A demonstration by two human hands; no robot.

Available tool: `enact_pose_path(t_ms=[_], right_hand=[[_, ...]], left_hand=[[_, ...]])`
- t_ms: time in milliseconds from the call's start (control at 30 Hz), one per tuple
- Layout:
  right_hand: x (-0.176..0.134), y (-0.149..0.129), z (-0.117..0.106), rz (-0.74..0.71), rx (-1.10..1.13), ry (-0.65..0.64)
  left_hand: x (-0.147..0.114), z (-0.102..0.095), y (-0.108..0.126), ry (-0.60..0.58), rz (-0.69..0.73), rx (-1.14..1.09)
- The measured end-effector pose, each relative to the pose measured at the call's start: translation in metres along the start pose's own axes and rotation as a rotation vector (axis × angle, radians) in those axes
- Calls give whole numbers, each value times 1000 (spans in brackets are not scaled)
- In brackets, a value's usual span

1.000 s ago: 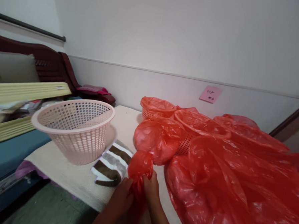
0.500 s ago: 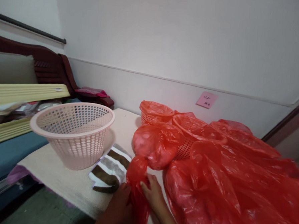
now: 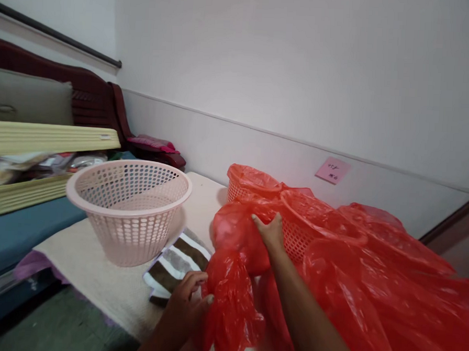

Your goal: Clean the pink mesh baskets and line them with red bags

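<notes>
Handling bags seemed the step: the loosely open left hand [image 3: 186,301] lay against a small, gathered red plastic bag [image 3: 234,296] on the cream-covered bench [image 3: 106,284]; the right hand [image 3: 271,232], spread wide, met a bulging translucent red plastic bag [image 3: 232,228] behind. Lifting either called for a closed grip.

On the worktop [image 3: 200,201], a basket [image 3: 131,241] stands at eleven o'clock, a cloth [image 3: 178,262] before it; plastic bags [image 3: 369,308] lie toward two o'clock.
</notes>
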State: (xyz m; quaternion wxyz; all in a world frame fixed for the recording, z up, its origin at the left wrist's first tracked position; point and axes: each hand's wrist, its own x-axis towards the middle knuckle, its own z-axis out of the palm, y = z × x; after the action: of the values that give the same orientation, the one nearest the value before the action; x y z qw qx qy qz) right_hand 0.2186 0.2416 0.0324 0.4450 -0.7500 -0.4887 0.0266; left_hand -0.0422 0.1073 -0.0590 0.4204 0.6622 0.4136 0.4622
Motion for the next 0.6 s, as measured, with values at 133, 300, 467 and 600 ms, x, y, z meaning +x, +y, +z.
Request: enact_pose_path(t_ms=[133, 300, 467, 600], right_hand=[[-9, -18, 30, -73, -34, -160], [-36, -25, 64, -136, -87, -346], [-47, -26, 76, -200, -176, -494], [-43, -26, 69, -258, -260, -558]], left_hand=[[3, -5, 3, 76, -30, -31], [8, -7, -3, 84, -63, -50], [11, -9, -13, 123, -140, 6], [9, -10, -15, 87, -71, 110]])
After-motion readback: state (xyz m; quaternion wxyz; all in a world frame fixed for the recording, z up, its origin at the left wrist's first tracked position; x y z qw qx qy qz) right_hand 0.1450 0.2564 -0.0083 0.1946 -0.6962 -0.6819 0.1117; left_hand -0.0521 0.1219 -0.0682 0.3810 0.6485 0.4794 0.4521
